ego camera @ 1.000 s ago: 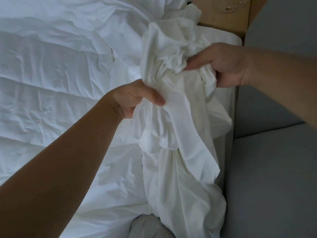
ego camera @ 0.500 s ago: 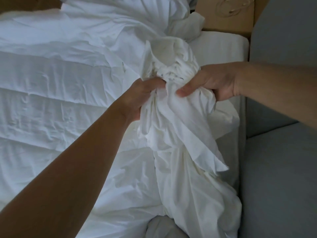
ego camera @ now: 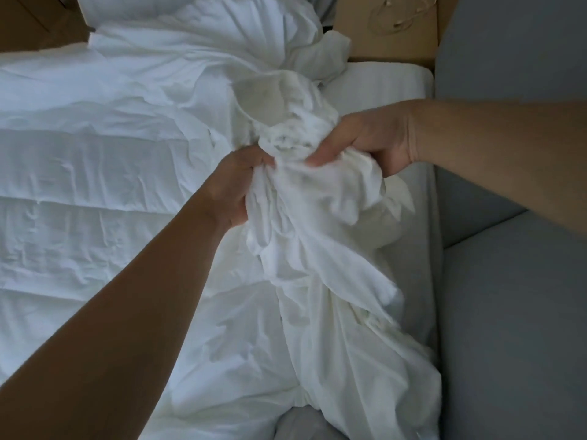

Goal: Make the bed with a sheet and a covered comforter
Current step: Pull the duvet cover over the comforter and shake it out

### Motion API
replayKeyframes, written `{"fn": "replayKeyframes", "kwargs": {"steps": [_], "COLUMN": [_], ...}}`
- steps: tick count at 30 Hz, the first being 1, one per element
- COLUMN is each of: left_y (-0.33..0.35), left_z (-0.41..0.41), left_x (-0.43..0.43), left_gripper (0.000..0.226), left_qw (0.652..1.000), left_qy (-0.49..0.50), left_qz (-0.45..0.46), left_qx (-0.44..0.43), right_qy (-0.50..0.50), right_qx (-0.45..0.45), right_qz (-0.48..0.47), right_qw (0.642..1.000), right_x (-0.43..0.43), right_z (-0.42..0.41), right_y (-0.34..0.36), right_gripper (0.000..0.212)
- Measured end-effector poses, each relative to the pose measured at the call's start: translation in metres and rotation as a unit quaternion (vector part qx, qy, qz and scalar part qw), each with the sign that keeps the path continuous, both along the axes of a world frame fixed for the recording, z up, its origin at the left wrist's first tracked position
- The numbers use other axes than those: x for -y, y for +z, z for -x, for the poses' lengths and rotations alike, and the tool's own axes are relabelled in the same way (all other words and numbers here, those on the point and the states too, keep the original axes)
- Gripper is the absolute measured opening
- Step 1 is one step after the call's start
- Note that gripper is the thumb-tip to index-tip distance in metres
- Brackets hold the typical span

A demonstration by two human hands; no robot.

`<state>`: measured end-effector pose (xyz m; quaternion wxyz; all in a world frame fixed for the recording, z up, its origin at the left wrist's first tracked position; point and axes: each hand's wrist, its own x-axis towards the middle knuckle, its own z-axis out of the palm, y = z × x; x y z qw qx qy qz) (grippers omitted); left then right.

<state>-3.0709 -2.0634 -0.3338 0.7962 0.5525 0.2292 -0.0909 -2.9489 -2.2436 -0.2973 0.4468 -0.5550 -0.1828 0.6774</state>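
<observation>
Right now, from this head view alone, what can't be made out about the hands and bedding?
- Head view: left hand fingers, buried in the bunched white cloth.
- Head view: most right hand fingers, wrapped under the same cloth.
- Head view: whether that cloth is sheet or cover; folds hide its edges, and the bottom edge cuts it off.
- Head view: the pale cord on the wooden surface, cut by the top edge, too small to identify.

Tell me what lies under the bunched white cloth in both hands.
A quilted white comforter on the left, a striped white bed surface on the right. Whatever sits directly beneath the bunched white cloth is covered.
</observation>
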Motion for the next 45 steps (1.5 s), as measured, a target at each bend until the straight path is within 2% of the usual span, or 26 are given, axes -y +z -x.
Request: {"fn": "replayKeyframes", "kwargs": {"steps": [3,6,8,11,13,15,17,20,24,26,29,31,34,36,39,42,43,45], "left_y": [0.000,-0.003,-0.006,-0.003,0.000,0.001,0.000,-0.002,-0.005,-0.005,-0.006,-0.012,-0.014,-0.017,-0.016,-0.009,-0.008,-0.007], "left_z": [-0.004,0.001,0.010,0.024,0.025,0.020,0.013,-0.001,-0.023,-0.029,-0.032,-0.032,-0.030,-0.028,-0.022,-0.014,-0.010,-0.005], "left_x": [0.007,0.008,0.002,0.004,0.012,0.016,0.014,0.008,-0.005,-0.010,-0.009,-0.012,-0.009,-0.008,-0.009,-0.006,-0.006,-0.005], "left_gripper": [0.053,0.056,0.053,0.037,0.037,0.033,0.035,0.039,0.032,0.045,0.038,0.042,0.028,0.026,0.024,0.015,0.018,0.037], "left_qw": [1.000,1.000,0.998,0.978,0.954,0.946,0.962,0.992,0.997,0.997,0.996,0.994,0.997,0.997,0.997,0.978,0.967,0.962], "left_qy": [0.022,-0.011,-0.062,-0.200,-0.286,-0.313,-0.268,-0.108,-0.007,0.029,0.052,0.036,0.034,0.025,-0.018,-0.196,-0.243,-0.269], "left_qz": [-0.016,-0.016,-0.015,-0.007,-0.016,-0.013,0.024,0.061,0.033,0.014,0.016,0.061,0.035,0.030,-0.021,0.033,0.028,0.007], "left_qx": [0.012,0.004,-0.014,-0.062,-0.089,-0.090,-0.047,0.027,0.068,0.067,0.073,0.080,0.067,0.062,0.074,0.072,0.064,0.040], "right_qy": [0.076,0.097,0.077,-0.027,-0.051,-0.054,-0.068,-0.094,-0.105,-0.100,-0.071,-0.059,-0.038,-0.020,-0.075,-0.144,-0.149,-0.150], "right_qx": [0.007,0.038,0.060,0.108,0.124,0.116,0.106,0.093,0.072,0.047,0.029,0.030,0.016,0.024,0.067,0.088,0.091,0.093], "right_qz": [0.021,0.056,0.065,0.063,0.054,0.047,0.028,0.000,-0.027,-0.027,-0.045,-0.044,-0.029,-0.024,0.001,0.012,0.010,-0.005], "right_qw": [0.997,0.993,0.993,0.992,0.990,0.991,0.992,0.991,0.991,0.994,0.996,0.997,0.999,0.999,0.995,0.986,0.985,0.984], "right_x": [-0.001,0.004,0.006,0.004,0.004,0.003,0.002,0.000,-0.008,-0.012,-0.016,-0.016,-0.014,-0.014,-0.017,-0.020,-0.020,-0.019], "right_z": [0.010,0.009,0.004,-0.002,-0.002,0.000,-0.002,-0.002,0.007,0.010,0.017,0.021,0.025,0.027,0.018,0.007,0.008,0.012], "right_y": [-0.006,-0.011,-0.010,-0.008,-0.012,-0.013,-0.009,0.000,-0.002,-0.005,-0.008,-0.010,-0.010,-0.009,-0.010,-0.011,-0.012,-0.011], "right_gripper": [0.046,0.039,0.042,0.033,0.039,0.045,0.042,0.048,0.057,0.062,0.053,0.053,0.046,0.042,0.048,0.060,0.060,0.050]}}
